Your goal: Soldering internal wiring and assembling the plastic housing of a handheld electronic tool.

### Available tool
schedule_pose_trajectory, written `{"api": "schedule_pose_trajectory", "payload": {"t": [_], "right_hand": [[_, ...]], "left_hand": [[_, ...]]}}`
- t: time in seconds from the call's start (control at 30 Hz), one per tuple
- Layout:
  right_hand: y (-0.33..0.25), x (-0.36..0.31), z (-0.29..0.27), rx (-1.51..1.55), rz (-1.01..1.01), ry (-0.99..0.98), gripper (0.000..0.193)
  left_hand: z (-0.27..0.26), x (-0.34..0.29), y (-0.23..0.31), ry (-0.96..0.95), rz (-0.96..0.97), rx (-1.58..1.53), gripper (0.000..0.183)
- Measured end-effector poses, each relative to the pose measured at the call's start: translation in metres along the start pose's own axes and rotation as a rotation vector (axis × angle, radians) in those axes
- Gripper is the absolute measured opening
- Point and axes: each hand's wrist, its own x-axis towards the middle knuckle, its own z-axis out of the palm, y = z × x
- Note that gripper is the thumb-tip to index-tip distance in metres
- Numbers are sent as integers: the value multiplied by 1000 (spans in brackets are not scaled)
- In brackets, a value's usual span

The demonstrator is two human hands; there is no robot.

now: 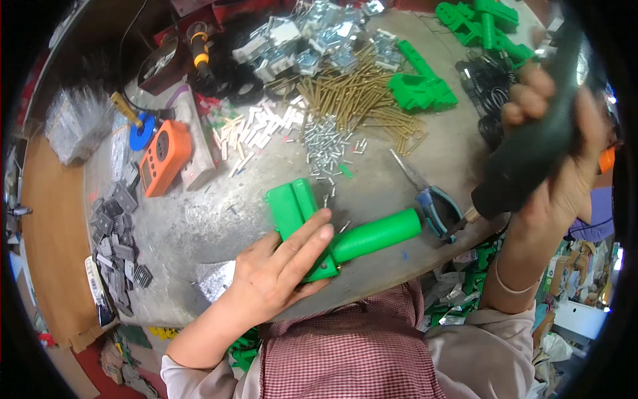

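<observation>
My left hand [262, 272] presses over a green plastic tool housing [292, 199] near the bench's front edge. Its fingers lie across the head, the thumb side hidden beneath, and the round handle [382, 234] points right. Raised at the right, my right hand [568, 163] is closed around a dark electric screwdriver [528, 156]. The tip points down and left, well apart from the housing. Blue-handled pliers [432, 206] lie between the housing and the screwdriver. Small silver screws [325, 146] are heaped beyond the housing.
Long brass-coloured rods [352, 93], white sticks [266, 126] and metal brackets [319, 36] are piled farther back. More green housings [422, 90] lie at the back right. An orange meter [166, 156] and grey blocks [116, 233] are at the left. Black cables [485, 86] sit at the right.
</observation>
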Motion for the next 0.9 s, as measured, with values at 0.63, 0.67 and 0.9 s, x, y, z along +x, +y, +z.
{"api": "schedule_pose_trajectory", "payload": {"t": [0.63, 0.67, 0.9], "right_hand": [[95, -51, -7, 419, 62, 435, 45], [97, -52, -7, 417, 69, 434, 45], [108, -55, -15, 439, 96, 464, 44]], "left_hand": [[10, -1, -6, 46, 12, -46, 101], [10, -1, -6, 47, 10, -43, 101], [0, -3, 1, 53, -84, -71, 99]]}}
